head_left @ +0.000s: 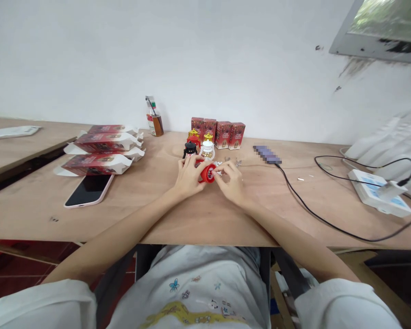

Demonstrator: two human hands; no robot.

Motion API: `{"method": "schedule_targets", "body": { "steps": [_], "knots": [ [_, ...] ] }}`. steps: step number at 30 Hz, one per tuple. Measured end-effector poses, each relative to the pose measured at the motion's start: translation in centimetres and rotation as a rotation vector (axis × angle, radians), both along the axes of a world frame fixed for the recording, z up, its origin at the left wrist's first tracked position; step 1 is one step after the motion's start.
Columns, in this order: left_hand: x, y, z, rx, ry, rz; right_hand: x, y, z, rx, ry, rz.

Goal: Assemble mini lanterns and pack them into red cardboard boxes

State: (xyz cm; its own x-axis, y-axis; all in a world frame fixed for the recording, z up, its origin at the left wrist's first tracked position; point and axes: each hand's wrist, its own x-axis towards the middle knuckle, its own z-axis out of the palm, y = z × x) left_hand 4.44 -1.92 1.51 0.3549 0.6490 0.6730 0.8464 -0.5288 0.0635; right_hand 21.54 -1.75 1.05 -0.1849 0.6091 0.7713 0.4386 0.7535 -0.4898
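Observation:
My left hand [189,177] is closed around a small red lantern [203,177], which lies on its side with its round base turned towards me. Inside the base a pale recess shows, with details too small to make out. My right hand [231,183] pinches at that opening, and whatever sits between its fingertips is too small to name. Just behind my hands stand a black mini lantern [190,148], a red one with a gold top [194,137] and a white one with a gold top [207,149]. Small clear pieces [238,162] lie beyond my right fingers.
Four-sided red boxes [223,135] stand by the wall. Open red boxes [97,163] lie at left, near a phone [89,191]. Behind is a bottle [155,124]. Rightward are another phone [267,154], its black cable [306,208] and a white power strip [376,192].

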Motion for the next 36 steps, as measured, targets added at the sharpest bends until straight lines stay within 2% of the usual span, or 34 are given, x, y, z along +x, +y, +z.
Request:
{"method": "schedule_targets", "body": {
  "steps": [6, 15, 30, 36],
  "knots": [
    [-0.2, 0.3, -0.3, 0.098, 0.089, 0.083, -0.7, 0.3, -0.7, -0.192, 0.149, 0.126],
    [0.4, -0.2, 0.0, 0.044, 0.173, 0.226, -1.6, 0.5, -0.9, -0.641, 0.473, 0.368],
    [0.6, -0.2, -0.2, -0.029, 0.175, 0.193, -1.6, 0.5, -0.6, -0.755, 0.564, 0.308],
    [0.6, -0.2, -0.3, 0.000, 0.166, 0.207, -1.7, 0.5, -0.8, -0.764, 0.611, 0.357]
  ]
}}
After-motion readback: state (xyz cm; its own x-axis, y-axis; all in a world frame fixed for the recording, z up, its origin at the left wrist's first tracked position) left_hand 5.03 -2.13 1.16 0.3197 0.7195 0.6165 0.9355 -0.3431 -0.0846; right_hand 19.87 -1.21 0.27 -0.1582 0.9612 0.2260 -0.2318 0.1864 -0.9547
